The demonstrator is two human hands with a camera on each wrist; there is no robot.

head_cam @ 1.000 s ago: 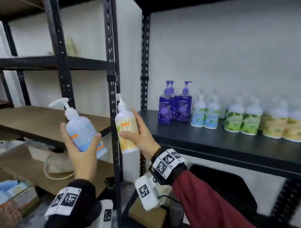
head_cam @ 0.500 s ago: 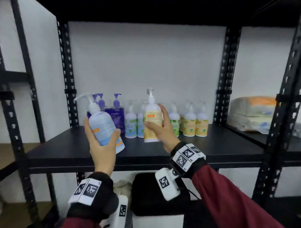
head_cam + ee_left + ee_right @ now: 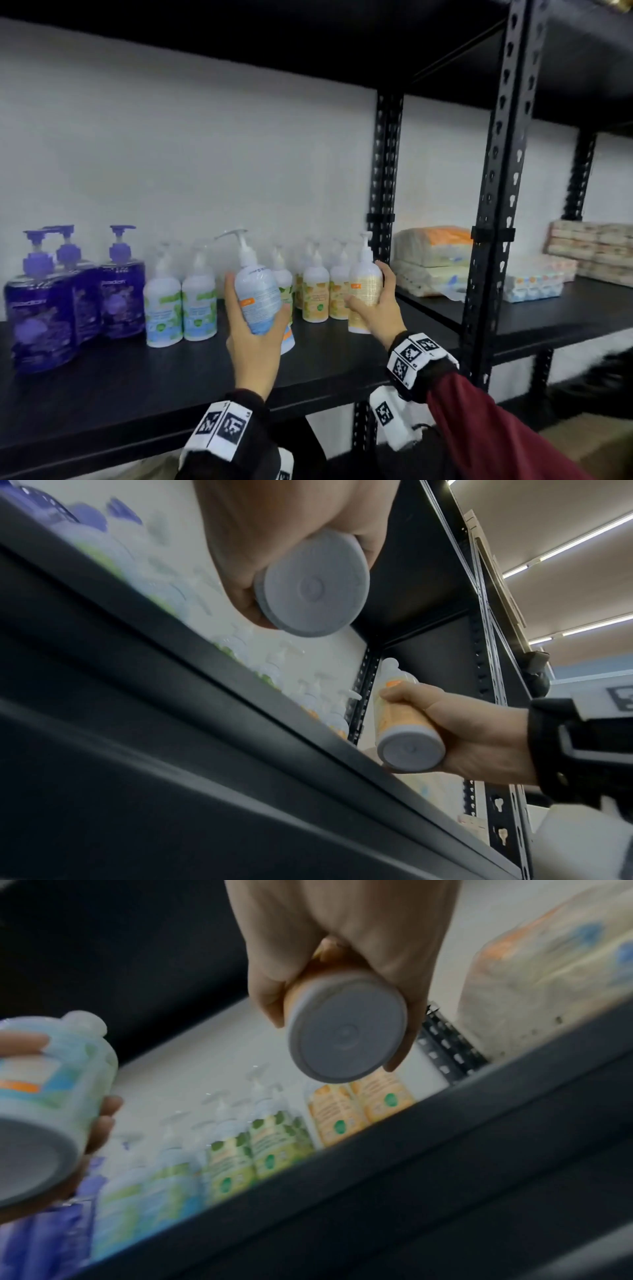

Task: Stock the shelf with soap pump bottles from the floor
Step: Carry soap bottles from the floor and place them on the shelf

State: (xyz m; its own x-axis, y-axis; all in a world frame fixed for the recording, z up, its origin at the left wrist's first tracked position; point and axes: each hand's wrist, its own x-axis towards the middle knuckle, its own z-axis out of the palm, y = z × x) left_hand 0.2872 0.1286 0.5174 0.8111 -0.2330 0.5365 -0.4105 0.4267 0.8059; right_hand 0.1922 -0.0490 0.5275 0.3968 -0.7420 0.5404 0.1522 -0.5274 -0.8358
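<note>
Over the black shelf [image 3: 144,387], with its row of purple, green and orange bottles [image 3: 191,294], the left hand [image 3: 255,346] grips a tilted blue bottle [image 3: 258,298] and the right hand [image 3: 376,315] grips an upright orange bottle [image 3: 364,284], both held above the board.

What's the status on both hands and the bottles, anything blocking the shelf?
Left hand grips blue bottle, right hand grips orange bottle. Both held above the shelf, neither set down. Front of shelf open; stocked rows stand behind.
</note>
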